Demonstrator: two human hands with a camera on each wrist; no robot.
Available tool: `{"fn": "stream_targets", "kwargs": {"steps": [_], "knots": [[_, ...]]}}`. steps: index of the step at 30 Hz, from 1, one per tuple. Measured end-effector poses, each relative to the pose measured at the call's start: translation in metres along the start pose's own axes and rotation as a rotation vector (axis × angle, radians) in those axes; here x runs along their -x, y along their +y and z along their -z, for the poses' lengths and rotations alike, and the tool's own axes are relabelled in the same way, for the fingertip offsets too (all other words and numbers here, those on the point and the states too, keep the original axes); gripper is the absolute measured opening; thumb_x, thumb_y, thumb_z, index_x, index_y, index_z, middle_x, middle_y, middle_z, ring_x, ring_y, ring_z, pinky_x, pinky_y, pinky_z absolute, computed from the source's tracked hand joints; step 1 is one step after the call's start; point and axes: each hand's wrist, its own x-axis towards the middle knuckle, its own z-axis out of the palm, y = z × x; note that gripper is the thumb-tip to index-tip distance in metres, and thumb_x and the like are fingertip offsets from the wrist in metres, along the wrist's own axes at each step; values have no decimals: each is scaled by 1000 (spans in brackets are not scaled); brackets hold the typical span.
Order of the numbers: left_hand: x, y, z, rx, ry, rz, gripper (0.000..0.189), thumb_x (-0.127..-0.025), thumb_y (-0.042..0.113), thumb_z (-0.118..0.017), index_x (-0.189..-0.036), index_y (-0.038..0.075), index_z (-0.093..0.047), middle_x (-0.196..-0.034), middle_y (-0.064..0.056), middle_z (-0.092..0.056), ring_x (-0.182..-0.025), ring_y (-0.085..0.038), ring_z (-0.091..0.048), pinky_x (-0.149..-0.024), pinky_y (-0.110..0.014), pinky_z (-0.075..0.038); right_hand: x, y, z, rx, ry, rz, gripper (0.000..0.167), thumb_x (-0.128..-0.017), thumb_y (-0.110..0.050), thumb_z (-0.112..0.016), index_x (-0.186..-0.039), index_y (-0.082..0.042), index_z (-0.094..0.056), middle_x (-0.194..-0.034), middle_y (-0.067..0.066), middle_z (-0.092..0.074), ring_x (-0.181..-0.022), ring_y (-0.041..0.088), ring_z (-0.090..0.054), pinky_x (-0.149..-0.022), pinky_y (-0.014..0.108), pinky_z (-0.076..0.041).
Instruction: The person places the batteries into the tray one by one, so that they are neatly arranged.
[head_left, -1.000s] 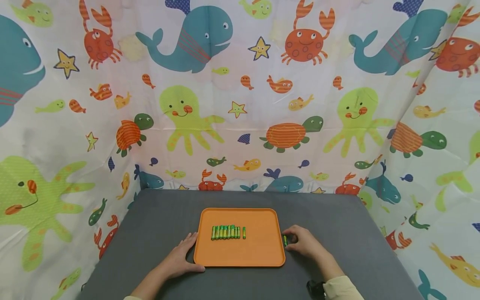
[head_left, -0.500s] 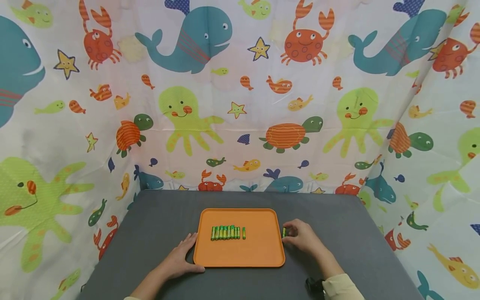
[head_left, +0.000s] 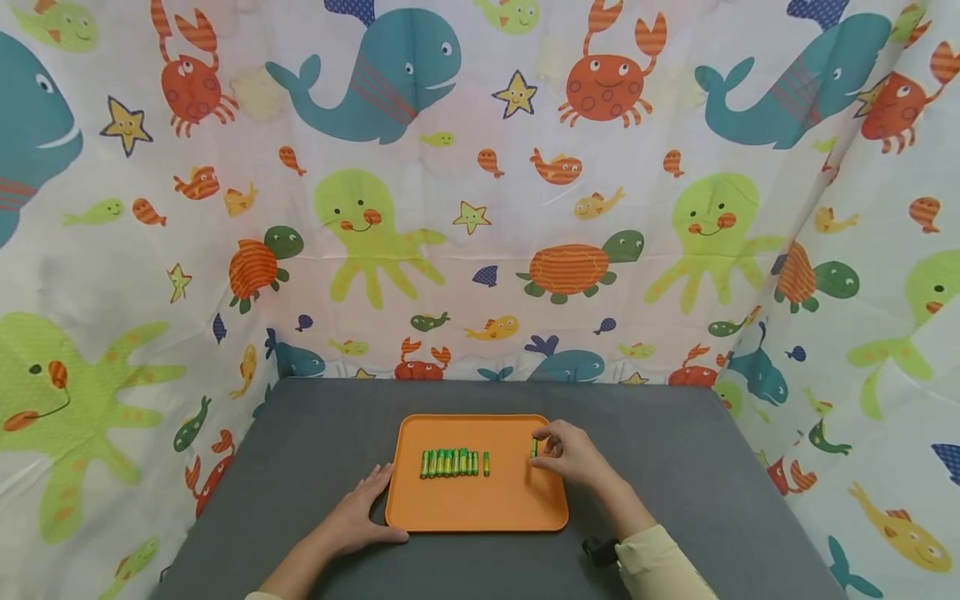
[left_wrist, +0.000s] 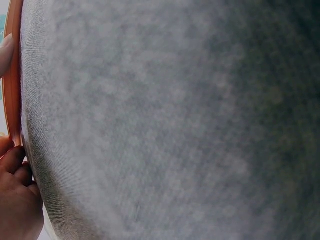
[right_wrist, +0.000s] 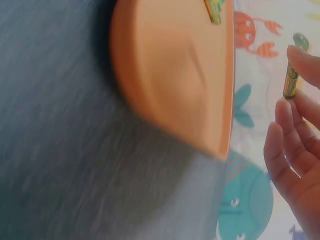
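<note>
An orange tray (head_left: 517, 504) lies on the grey table. In its left half stands a tight side-by-side row of green-and-gold batteries (head_left: 448, 463). A single battery (head_left: 486, 464) sits just right of that row, with a small gap. My right hand (head_left: 573, 454) is over the tray's right part and pinches another battery (head_left: 534, 448) between thumb and fingers. In the right wrist view this small battery (right_wrist: 290, 80) shows between the fingertips, apart from the tray. My left hand (head_left: 363, 517) rests against the tray's lower left corner, thumb at the near edge, fingers along the left side.
The grey table (head_left: 330, 425) extends around the tray on all sides. Behind and beside it hangs a white curtain (head_left: 480, 275) printed with sea animals. A dark object (head_left: 600, 550) is at the right wrist, by the pale sleeve (head_left: 660, 562).
My right hand has moved left with its battery, from beside the tray's right edge to over the tray. The left hand, the tray and the batteries on it stay put.
</note>
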Motion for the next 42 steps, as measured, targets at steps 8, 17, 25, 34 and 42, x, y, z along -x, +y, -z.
{"fn": "stream_targets", "kwargs": {"steps": [8,17,25,34,42], "knots": [[1,2,-1,7,-2,13,121,-70,62,-85,-162,13,-23,-167,-12,-24,-155,-38,-16,-119,-67,-18,-17,-17,-22,-22,-57,-23,40,-85,-14,-82,-121,-3,-68,-116,11,-66,-92,26,-62,-64,25,-51],[-1,3,-1,-1,-4,5,121,-69,62,-85,-162,13,-24,-167,-10,-25,-156,-36,-16,-120,-65,-17,-32,-17,-52,-9,-156,-47,43,-84,-13,-83,-123,-1,-68,-114,12,-64,-89,22,-62,-71,32,-54],[-1,2,-4,-4,-5,1,123,-69,65,-84,-162,14,-24,-167,-10,-25,-156,-37,-16,-121,-65,-17,-37,-15,-67,17,-205,-104,40,-82,-16,-86,-118,-6,-71,-105,7,-65,-85,16,-61,-73,34,-56],[-2,4,-3,1,-2,-14,122,-69,64,-84,-162,14,-24,-168,-9,-24,-156,-36,-15,-121,-65,-17,-40,-9,-75,47,-209,-110,43,-82,-22,-86,-121,-13,-70,-109,1,-65,-87,12,-59,-75,32,-55],[-3,2,-4,-1,-4,-22,122,-69,64,-84,-162,13,-24,-167,-10,-24,-156,-37,-16,-120,-65,-17,-37,-13,-70,24,-216,-101,54,-82,-24,-86,-129,-10,-66,-120,3,-65,-94,16,-59,-81,36,-54]]}}
